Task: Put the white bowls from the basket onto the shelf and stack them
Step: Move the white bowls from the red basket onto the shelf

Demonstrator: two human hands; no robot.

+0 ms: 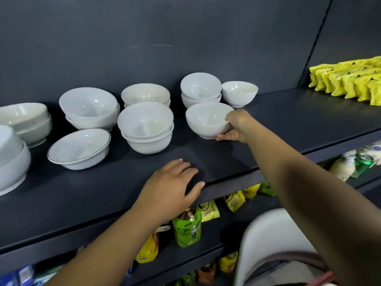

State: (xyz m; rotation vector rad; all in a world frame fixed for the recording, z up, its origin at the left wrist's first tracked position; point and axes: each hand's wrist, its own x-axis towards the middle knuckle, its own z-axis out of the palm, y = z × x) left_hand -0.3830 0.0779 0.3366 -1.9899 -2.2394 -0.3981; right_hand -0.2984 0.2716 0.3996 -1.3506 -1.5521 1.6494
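White bowls stand in several low stacks along a dark grey shelf [288,112] in front of me. My right hand [237,125] reaches in from the right and grips a single white bowl [207,119] by its right side, fingers hooked over the rim and thumb low near the foot. This bowl is upright and seems to rest on the shelf board, just in front of a stack of two bowls [201,89]. A lone bowl [239,92] sits just right of that stack, against the back wall.

My left hand [173,182] lies palm down and flat at the front edge of the shelf, fingers loosely spread, holding nothing; it is well apart from the right hand.

Left of the held bowl are a nearer stack [145,126] and a farther stack [145,94], then a wider stack [89,108] with one thin-rimmed bowl [79,148] standing alone in front of it. More stacks sit at the far left.

Yellow packets [350,79] line the shelf's far right end. Below it a green bottle [186,230] stands among snack bags. At the lower right is a blurred white shape with a curved handle [299,256] (probably the basket, though I cannot tell for sure)
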